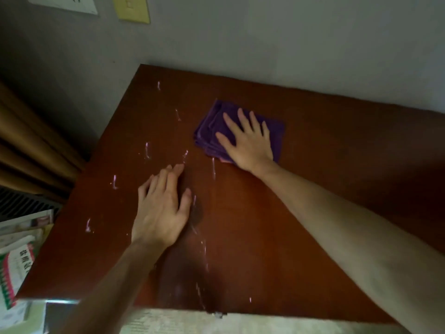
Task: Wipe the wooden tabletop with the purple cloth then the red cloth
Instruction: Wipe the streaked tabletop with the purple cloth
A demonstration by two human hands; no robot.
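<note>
**2 hands on a wooden tabletop, 1 pressing a purple cloth**

A head-worn camera looks down at a reddish-brown wooden tabletop (301,213) set against a grey wall (265,39). Pale streaks and smears (213,167) dot the left and middle of the surface.

The right hand (248,141) lies flat on a folded purple cloth (209,131), fingers straight and spread wide, palm pressing down. The cloth sits on the far middle part of the tabletop, near the wall edge but apart from it. Its stacked folded edges show on the left side, and the hand covers much of its middle. The bare right forearm reaches in from the lower right.

The left hand (163,208) rests palm down on the bare wood, nearer the camera and to the left of the cloth, apart from it. Its fingers are straight and close together, holding nothing. The left forearm comes in from the bottom edge.

A brown curtain (26,145) hangs at the far left. Below it lies a stack of printed papers and packets (16,261) beside the table. On the wall above are a white socket plate (65,3) and a yellow switch plate (131,8).
</note>
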